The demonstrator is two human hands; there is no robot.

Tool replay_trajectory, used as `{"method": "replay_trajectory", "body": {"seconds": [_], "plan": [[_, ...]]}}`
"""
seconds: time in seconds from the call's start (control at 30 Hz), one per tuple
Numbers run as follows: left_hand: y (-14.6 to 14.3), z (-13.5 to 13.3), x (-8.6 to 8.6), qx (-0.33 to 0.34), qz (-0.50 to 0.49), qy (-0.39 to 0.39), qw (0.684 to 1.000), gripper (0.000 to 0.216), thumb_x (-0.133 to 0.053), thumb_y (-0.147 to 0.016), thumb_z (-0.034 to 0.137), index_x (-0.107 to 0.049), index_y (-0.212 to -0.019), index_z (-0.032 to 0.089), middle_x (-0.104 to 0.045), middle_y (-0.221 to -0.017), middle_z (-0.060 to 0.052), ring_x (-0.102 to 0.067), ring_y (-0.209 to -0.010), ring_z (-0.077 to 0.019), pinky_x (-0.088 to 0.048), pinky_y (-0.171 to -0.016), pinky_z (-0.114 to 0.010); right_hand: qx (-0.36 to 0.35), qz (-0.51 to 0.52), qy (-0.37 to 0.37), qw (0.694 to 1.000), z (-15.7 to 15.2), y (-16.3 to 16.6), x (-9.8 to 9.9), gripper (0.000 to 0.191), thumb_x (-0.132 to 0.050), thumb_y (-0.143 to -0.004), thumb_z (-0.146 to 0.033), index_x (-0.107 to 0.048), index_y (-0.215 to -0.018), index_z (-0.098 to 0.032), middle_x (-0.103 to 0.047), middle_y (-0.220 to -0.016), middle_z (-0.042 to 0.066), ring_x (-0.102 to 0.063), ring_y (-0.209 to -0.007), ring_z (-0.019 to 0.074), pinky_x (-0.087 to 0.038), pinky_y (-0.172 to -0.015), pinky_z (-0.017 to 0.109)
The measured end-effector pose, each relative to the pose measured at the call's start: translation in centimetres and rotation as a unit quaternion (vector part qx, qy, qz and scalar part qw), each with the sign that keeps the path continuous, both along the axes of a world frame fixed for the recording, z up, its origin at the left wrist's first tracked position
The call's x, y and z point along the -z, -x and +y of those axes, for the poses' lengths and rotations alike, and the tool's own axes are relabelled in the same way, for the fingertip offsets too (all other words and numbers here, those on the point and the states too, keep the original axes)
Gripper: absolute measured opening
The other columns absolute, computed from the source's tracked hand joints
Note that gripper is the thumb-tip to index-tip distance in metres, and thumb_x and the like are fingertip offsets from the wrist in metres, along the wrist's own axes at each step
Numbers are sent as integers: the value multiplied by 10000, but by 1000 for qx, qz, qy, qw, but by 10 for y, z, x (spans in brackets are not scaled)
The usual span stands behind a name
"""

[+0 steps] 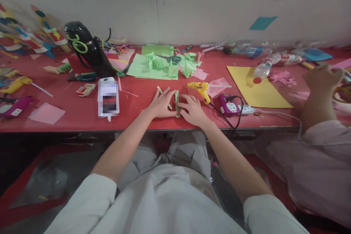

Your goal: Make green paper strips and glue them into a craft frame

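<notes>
A narrow folded green paper strip (pixel 177 104) lies upright to my view on the red table near its front edge. My left hand (pixel 163 104) holds it from the left, fingertips at its far end and thumb by its near end. From the right, my right hand (pixel 193 109) presses its fingertips along the same strip, fingers slightly bent. Partly covered by my left hand is another thin green strip (pixel 159 89). Just beyond my right hand rests a yellow hot glue gun (pixel 201 89). Folded green paper pieces (pixel 173 70) stand on green sheets behind the hands.
Left of me are a phone (pixel 108 97), a black bottle (pixel 89 49) and pink paper squares (pixel 47 113). Scissors (pixel 171 59) lie on the folded pieces. A purple power socket (pixel 230 105) with cables sits at right, before a yellow sheet (pixel 257 87). A co-worker's hand (pixel 323 76) is far right.
</notes>
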State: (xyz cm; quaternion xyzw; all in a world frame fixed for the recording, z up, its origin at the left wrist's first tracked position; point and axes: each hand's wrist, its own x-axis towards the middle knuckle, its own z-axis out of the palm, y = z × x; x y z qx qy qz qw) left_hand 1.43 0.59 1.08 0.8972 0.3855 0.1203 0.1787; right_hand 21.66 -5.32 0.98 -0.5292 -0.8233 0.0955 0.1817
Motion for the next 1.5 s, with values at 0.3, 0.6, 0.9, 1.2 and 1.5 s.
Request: {"method": "replay_trajectory", "body": {"seconds": [0.3,0.6,0.9,1.2,1.5], "plan": [[-2,3,-6,11,42,-12,999,949,-626,-777,580,-223,-1544,192,-319,-1613,-123,-144,-1529,-342,82,-1196,-645,-4,44,-13,999,3,-3,5,399,-505,-902,-265,-706,-1246,-240,-515,-1431,115,-411,-1308,323,-359,-1044,527],[-7,5,-19,21,82,-24,996,961,-600,-767,615,-245,-1547,181,-364,-1589,-132,-150,-1524,-361,112,-1186,-647,8,52,-8,999,3,-1,6,391,-502,-890,-243,-733,-1206,-251,-547,-1400,107,-425,-1298,325,-364,-1042,533],[-8,6,-22,27,93,-22,995,934,-575,-794,614,-258,-1548,163,-384,-1578,-141,-137,-1530,-347,144,-1178,-642,9,75,-1,997,6,-4,9,382,-504,-881,-242,-747,-1174,-260,-568,-1385,85,-439,-1295,321,-354,-1064,540],[-2,8,-23,23,78,-29,996,685,-508,-879,407,-345,-1510,197,-451,-1540,-110,-207,-1515,-308,89,-1201,-627,17,104,11,994,7,-5,9,329,-524,-907,-316,-763,-1124,-254,-583,-1370,87,-467,-1287,316,-344,-1070,543],[-4,9,-20,20,91,-73,993,570,-432,-914,289,-394,-1471,174,-511,-1492,-116,-270,-1495,-291,66,-1209,-622,83,33,-73,993,-9,5,1,218,-662,-878,-405,-784,-949,-239,-639,-1245,93,-513,-1152,302,-384,-963,461]]}}
